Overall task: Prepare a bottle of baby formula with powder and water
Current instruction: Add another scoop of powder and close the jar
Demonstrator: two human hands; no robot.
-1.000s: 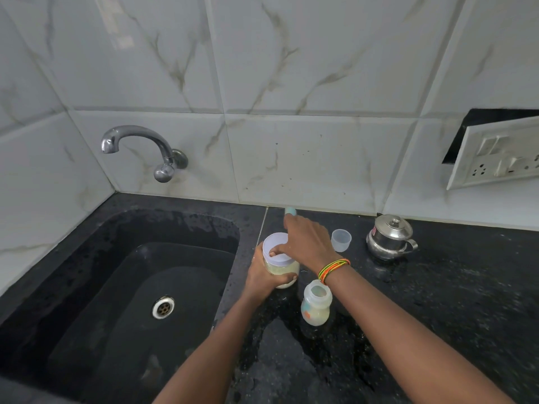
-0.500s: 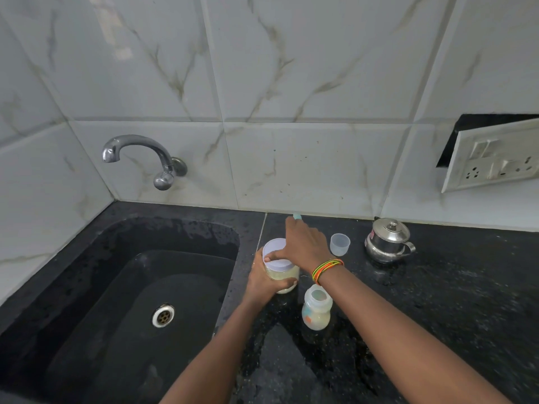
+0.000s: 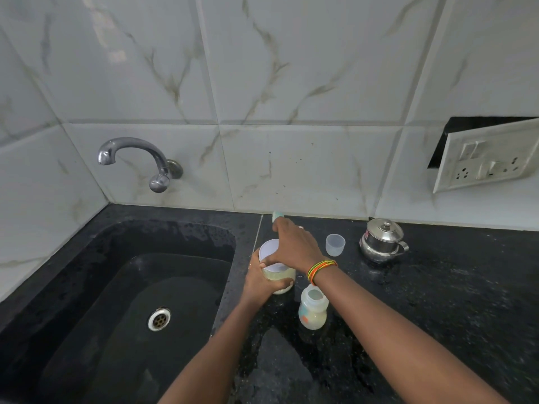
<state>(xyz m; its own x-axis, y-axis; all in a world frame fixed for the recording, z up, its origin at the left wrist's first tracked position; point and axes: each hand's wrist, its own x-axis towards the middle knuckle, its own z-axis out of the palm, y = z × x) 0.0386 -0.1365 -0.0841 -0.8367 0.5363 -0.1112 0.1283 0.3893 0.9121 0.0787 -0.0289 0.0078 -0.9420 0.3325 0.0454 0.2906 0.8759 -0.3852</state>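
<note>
Nothing is shifting since the earlier frames: both hands are still holding the powder jar [image 3: 280,277] by the worktop's [image 3: 437,301] left edge. Nearest, the open baby bottle [image 3: 312,312] is standing with pale liquid inside; just behind it the left hand [image 3: 259,282] is wrapping the jar's body while the right hand [image 3: 294,246] is clamping its white lid [image 3: 269,249] from above. Toward the rear edge a clear cup [image 3: 335,244] and steel pot [image 3: 380,243] are standing.
</note>
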